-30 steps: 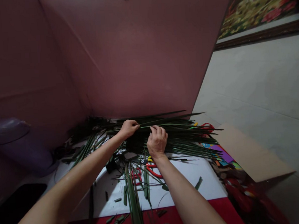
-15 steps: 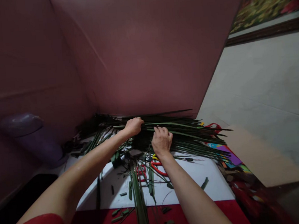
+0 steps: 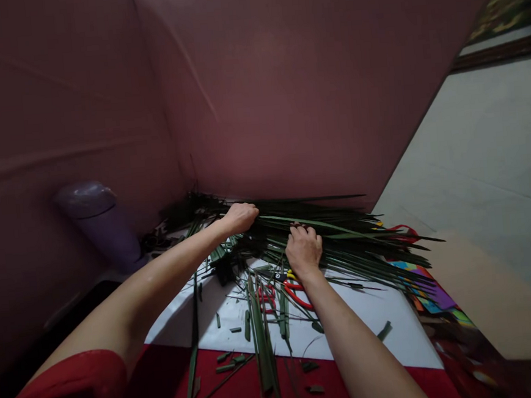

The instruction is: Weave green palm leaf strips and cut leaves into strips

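Dark green leaf strips [image 3: 355, 232] lie in a long heap along the far edge of the white sheet [image 3: 349, 333], their tips pointing past its far right corner. The left hand [image 3: 242, 217] is curled nearly closed at the heap's far side; whether it grips a strip, I cannot tell. The right hand [image 3: 304, 248] rests on the heap's near side, fingers bent and slightly parted. Beside its wrist lie red-and-yellow-handled scissors [image 3: 297, 296]. Leaf scraps [image 3: 230, 366] dot the red cloth [image 3: 327, 396] at the near edge.
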Demonstrator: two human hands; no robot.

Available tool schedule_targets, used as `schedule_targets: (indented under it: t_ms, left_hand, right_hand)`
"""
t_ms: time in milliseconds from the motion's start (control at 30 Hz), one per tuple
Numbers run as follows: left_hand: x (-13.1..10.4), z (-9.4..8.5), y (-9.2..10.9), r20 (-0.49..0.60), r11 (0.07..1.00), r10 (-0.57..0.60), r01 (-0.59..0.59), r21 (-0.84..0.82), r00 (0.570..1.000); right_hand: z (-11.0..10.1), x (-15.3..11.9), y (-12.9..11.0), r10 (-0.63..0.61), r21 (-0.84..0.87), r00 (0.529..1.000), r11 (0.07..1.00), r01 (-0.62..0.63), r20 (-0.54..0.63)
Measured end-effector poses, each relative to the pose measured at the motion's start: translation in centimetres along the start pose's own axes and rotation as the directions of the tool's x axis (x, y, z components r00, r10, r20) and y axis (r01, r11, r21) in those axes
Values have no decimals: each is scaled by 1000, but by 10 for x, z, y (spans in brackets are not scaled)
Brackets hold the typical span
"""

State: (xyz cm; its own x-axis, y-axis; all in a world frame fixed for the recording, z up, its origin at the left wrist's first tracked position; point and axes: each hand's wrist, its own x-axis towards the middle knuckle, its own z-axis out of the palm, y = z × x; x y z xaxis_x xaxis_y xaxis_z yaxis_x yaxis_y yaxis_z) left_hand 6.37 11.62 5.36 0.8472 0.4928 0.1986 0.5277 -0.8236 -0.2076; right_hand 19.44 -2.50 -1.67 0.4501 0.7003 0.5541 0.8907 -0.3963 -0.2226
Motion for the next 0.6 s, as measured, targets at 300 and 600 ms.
schedule_targets:
  t_ms: [300,600]
  left_hand:
    - [-4,5,0,-47,999,23,-22,27,999]
    - [-4,9,-2,-66,999,39,-38,4,997]
  right_hand:
    - [0,0,1,-14,-4,1000,1000,14,-7]
    - [10,1,6,9,68,1000,998,-11,26]
